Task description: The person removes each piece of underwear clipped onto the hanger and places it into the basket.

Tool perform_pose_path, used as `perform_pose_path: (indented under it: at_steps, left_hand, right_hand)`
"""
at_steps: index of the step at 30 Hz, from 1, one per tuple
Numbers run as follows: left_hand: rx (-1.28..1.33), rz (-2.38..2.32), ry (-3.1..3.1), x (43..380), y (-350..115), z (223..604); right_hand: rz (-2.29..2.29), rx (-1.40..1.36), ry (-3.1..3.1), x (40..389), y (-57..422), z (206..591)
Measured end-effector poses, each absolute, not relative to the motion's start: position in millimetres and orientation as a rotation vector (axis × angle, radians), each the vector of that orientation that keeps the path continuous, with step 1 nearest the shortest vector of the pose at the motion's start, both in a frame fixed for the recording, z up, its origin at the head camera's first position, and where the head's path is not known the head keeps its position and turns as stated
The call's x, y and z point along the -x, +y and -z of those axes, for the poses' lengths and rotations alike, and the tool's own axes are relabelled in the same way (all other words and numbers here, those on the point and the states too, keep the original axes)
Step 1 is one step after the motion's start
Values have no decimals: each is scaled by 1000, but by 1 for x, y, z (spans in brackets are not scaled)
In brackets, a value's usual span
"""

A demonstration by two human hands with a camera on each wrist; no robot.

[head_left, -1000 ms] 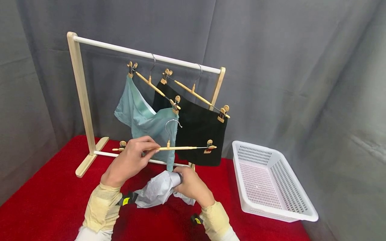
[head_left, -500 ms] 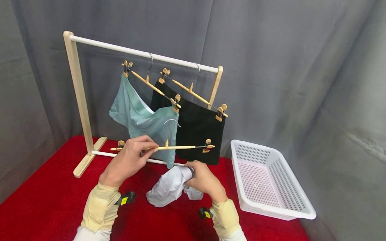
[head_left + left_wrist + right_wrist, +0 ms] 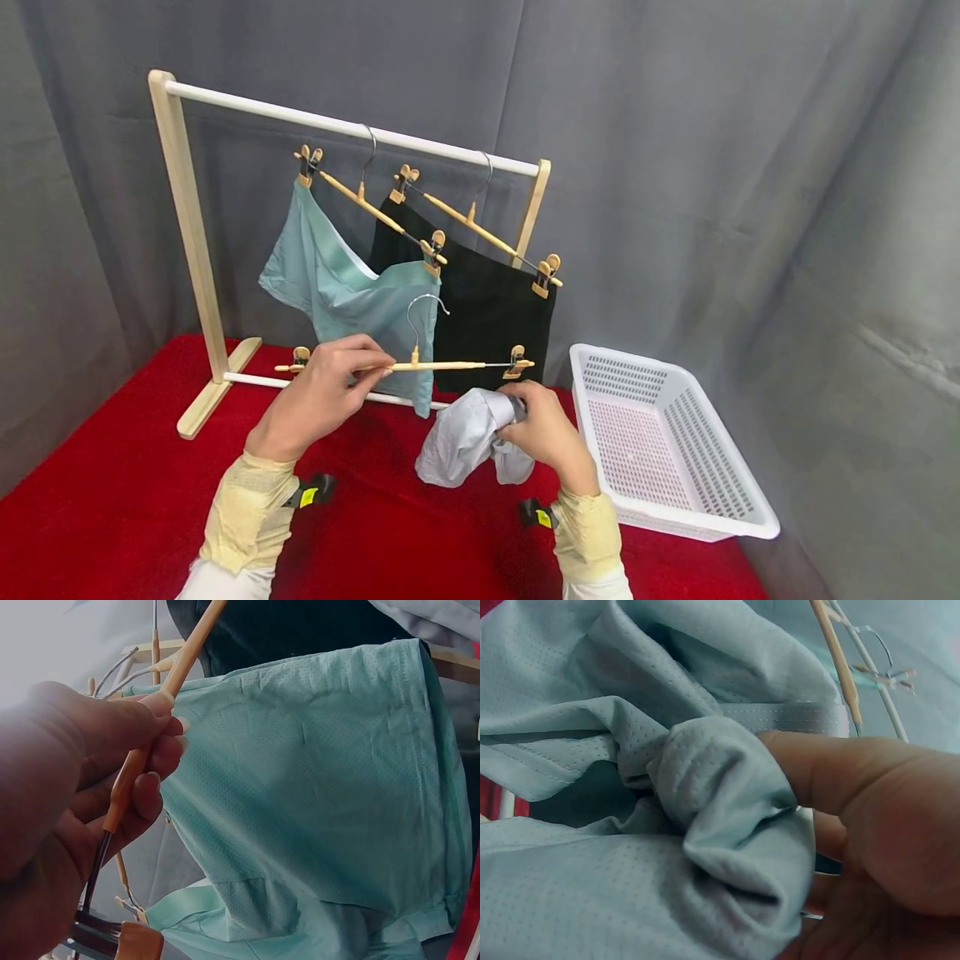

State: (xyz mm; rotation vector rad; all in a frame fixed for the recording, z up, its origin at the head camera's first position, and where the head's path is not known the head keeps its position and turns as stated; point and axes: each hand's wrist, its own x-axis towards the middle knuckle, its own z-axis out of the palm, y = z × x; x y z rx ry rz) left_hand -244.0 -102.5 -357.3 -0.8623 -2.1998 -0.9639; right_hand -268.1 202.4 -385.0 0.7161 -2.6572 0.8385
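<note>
My left hand (image 3: 322, 400) pinches the bar of a wooden clip hanger (image 3: 450, 366) between thumb and fingers. The hanger is roughly level in front of the rack, its metal hook pointing up and no garment in its clips. My right hand (image 3: 553, 429) grips light grey boxer briefs (image 3: 457, 442) by the waistband, below the hanger's right end. Their fabric hangs bunched, and in the right wrist view folds of the grey boxer briefs (image 3: 727, 795) cover part of the fingers. Behind the hanger hang teal boxer briefs (image 3: 352, 300), also filling much of the left wrist view.
A wooden rack (image 3: 187, 217) with a white rail (image 3: 270, 110) stands on red cloth (image 3: 420, 550). Black boxer briefs (image 3: 487, 325) hang there on another clip hanger (image 3: 491, 237), beside the teal pair. A white perforated basket (image 3: 678, 521) sits at the right, near the grey curtain (image 3: 660, 167).
My right hand has carried the grey boxer briefs rightward and up, off the cloth to below the hanger's right clip. The left hand keeps its pinch on the hanger, nearly still.
</note>
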Motion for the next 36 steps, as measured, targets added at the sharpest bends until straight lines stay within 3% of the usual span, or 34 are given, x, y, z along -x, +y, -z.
perform_pose_path:
  at_steps: [36]
  left_hand:
    - [929, 949, -2177, 245, -99, 358]
  right_hand:
    - [-962, -285, -2443, 257, 294, 361]
